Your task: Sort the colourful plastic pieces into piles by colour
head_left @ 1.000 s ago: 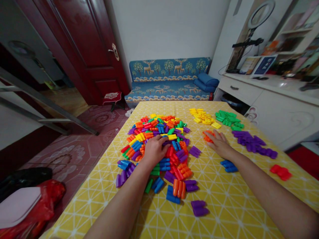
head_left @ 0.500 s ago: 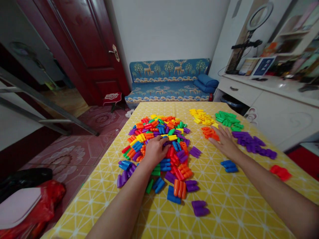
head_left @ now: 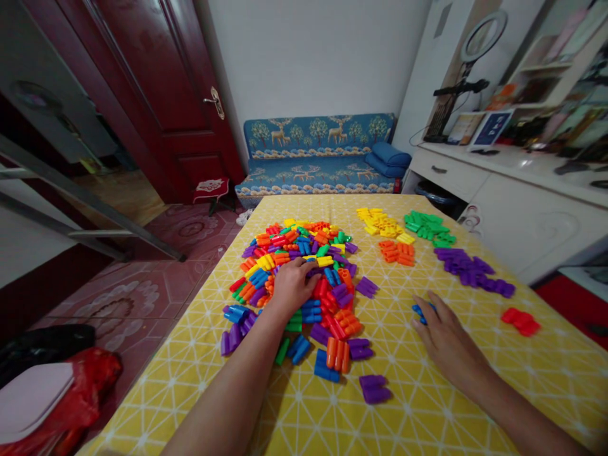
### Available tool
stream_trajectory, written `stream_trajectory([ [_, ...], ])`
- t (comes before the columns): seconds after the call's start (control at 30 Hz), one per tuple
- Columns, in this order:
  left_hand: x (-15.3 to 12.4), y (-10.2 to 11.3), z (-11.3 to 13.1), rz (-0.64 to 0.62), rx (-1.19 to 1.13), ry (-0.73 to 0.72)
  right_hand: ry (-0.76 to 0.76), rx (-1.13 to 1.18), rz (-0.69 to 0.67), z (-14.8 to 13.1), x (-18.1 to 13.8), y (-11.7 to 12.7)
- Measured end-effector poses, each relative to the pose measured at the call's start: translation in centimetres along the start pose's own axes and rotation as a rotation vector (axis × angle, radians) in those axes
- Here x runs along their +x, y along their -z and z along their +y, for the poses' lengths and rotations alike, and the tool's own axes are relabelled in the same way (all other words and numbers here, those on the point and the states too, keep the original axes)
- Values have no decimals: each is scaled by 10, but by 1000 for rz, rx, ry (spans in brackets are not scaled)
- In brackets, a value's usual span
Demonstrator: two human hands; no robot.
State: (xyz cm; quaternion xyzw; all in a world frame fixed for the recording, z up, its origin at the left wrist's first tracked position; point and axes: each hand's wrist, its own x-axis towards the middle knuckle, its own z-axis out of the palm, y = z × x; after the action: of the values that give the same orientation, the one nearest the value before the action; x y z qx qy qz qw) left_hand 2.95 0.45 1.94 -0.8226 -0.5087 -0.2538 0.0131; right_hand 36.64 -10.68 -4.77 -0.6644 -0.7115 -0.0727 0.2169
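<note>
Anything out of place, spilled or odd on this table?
Nothing is spilled or broken. The lone purple blocks lie by themselves near the front of the table, far from the purple group at the right. The stray purple blocks sit just beside the mixed pile.

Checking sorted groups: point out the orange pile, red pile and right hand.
orange pile [head_left: 398,252], head view, its middle.
red pile [head_left: 520,320], head view, centre block.
right hand [head_left: 449,345], head view, back of hand.
</note>
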Motion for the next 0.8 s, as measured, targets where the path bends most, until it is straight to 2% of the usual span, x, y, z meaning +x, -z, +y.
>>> stream_trajectory([
  [0.13,0,0,0,-5,-1,-1,10,16,56,-24,10,19],
  [0.27,0,-1,-1,-8,0,8,154,254,92,-73,42,32],
  [0.33,0,-1,-1,-12,-2,12,160,376,43,-98,64,26],
  [0.43,0,0,-2,-12,-13,4,62,469,-85,-124,89,5],
  [0.5,0,0,-1,-8,-23,2,-7,544,-119,-131,98,-11],
  [0.6,-1,-1,-1,1,-39,6,-123,838,-29,-130,102,-27],
  [0.7,-1,-2,0,58,-75,16,-276,1174,22,-126,100,-34],
  [0.8,-2,-1,0,138,-136,-25,-329,1292,4,-125,98,-38],
])
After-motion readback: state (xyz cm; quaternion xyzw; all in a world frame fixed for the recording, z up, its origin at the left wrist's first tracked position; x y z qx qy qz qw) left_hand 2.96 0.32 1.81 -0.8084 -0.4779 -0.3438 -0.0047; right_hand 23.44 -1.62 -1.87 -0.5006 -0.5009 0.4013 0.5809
